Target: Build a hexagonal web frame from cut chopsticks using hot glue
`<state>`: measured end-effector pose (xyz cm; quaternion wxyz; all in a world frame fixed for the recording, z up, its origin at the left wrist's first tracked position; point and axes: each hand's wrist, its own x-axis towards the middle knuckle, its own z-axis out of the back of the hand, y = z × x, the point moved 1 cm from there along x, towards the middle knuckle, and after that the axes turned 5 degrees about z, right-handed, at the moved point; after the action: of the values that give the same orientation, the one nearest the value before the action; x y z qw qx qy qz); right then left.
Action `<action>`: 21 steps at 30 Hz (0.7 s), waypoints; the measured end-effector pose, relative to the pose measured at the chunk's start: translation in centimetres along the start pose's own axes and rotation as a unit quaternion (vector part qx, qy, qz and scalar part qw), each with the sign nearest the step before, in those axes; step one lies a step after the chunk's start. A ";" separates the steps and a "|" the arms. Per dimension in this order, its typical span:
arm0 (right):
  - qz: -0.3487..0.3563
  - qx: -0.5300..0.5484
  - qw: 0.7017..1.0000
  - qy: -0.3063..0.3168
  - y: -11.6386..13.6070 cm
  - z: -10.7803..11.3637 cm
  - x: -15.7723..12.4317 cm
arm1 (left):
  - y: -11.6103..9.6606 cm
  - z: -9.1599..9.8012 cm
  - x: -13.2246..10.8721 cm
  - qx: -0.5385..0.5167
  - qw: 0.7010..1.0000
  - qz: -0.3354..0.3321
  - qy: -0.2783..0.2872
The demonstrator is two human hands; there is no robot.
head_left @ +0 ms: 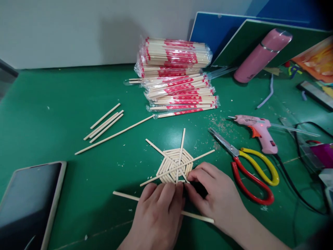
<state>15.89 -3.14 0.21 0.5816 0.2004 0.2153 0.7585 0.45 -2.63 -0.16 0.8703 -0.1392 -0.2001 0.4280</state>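
Look at this pale stick web [179, 162], hexagonally ringed with jutting spokes [183, 137]: at its near edge, right hand [215, 191] slightly parted, left hand [160, 215] bunched, any grip impossible to tell.

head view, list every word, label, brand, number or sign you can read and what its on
No text can be read for certain.
Pink bottle: a small dark mark near its base, too small to read.
Chopstick packets: red print with pale marks, too blurred to read.
Glue gun: dark marks on its side, too unclear to tell whether they are lettering.
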 end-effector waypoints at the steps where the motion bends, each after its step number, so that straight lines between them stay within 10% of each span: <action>1: 0.001 -0.003 1.000 -0.002 0.0 0.0 0.0 | 0.0 0.0 0.0 0.001 1.000 -0.002 -0.002; 21: -0.033 -0.014 0.999 0.018 0.3 0.2 0.6 | 0.4 -0.2 -0.3 0.041 0.998 -0.045 -0.001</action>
<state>15.65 -2.63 0.51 0.6052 0.1713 0.2213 0.7453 0.12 -2.62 -0.54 0.8933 -0.0941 -0.1895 0.3965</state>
